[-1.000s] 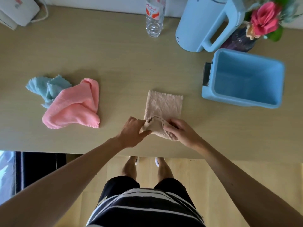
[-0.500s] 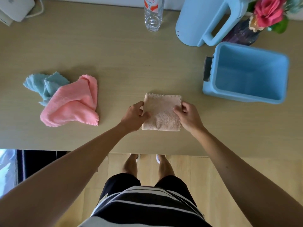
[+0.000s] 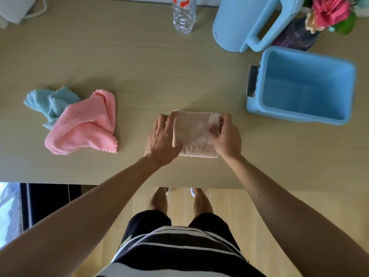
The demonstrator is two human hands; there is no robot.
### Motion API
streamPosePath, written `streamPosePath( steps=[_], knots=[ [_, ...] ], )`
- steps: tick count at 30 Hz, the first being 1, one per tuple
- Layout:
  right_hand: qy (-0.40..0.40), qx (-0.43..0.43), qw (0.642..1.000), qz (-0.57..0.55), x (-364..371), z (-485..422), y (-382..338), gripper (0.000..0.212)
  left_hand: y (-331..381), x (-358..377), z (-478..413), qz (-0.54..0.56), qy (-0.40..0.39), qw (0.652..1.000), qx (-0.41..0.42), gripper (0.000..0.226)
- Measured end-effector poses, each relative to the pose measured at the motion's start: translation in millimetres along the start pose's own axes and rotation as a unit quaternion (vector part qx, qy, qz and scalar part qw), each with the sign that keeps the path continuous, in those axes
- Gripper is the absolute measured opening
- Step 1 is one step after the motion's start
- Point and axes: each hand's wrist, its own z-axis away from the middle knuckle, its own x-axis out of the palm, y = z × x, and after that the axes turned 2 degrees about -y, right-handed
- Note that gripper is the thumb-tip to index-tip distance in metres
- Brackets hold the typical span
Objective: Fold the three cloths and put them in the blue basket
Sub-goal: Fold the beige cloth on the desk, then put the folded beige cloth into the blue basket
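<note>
Beige cloth lies folded into a small thick square near the front edge of the table, between both hands. Left hand rests flat on its left edge, fingers together and extended, pressing rather than gripping. Right hand covers the right edge, fingers curled onto the cloth; cannot tell if they pinch it or just press. Blue basket sits empty to the right, well apart from the cloth. Pink cloth and light blue cloth lie crumpled and touching at left, unfolded, so 1 of 3 looks folded, 0 in the basket. The cloth looks soft, light, limp terry: likely to flop open if lifted by 1 corner. Best bet is to pinch through all layers at both side edges, or slide fingers under.
</note>
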Motion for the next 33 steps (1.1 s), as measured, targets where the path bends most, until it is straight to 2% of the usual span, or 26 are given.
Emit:
streamPosePath(
  steps=[3,5,7,11,16,21,25,28,31,33],
  knots=[
    [0.101,-0.113,0.985,0.079,-2.5,11.3,-5.3,0.037,2.2,-1.9,-1.7,-0.149,-0.004,0.978,0.143,0.077],
    [0.080,-0.193,0.972,0.103,2.4,20.0,-5.8,0.032,-1.5,3.8,-5.0,-0.196,-0.043,0.960,0.198,0.072],
    [0.030,-0.219,0.966,0.133,12.4,30.7,-0.7,0.028,-6.2,11.4,-8.2,-0.234,-0.073,0.945,0.216,0.070],
    [0.021,-0.158,0.970,0.181,29.8,46.7,14.0,0.032,-16.8,19.9,-12.5,-0.257,-0.122,0.938,0.199,0.074],
    [0.044,-0.156,0.964,0.212,33.3,50.0,14.1,0.033,-18.6,19.8,-19.1,-0.287,-0.139,0.928,0.192,0.082],
    [0.063,-0.118,0.974,0.181,30.1,57.9,3.9,0.036,5.8,13.4,-37.6,-0.245,-0.102,0.952,0.151,0.080],
    [0.085,-0.080,0.985,0.129,21.5,69.8,0.4,0.042,23.3,14.5,-48.7,-0.252,-0.064,0.956,0.140,0.079],
    [0.110,-0.045,0.987,0.107,15.6,78.2,2.3,0.044,34.5,13.1,-52.0,-0.231,-0.086,0.965,0.086,0.064],
    [0.133,-0.019,0.988,0.078,10.0,86.1,2.0,0.045,47.9,2.5,-55.1,-0.220,-0.148,0.964,0.016,0.028],
    [0.146,-0.010,0.989,0.030,5.6,89.7,2.2,0.046,55.0,-6.2,-54.4,-0.142,-0.190,0.971,-0.040,0.019]
  ],
)
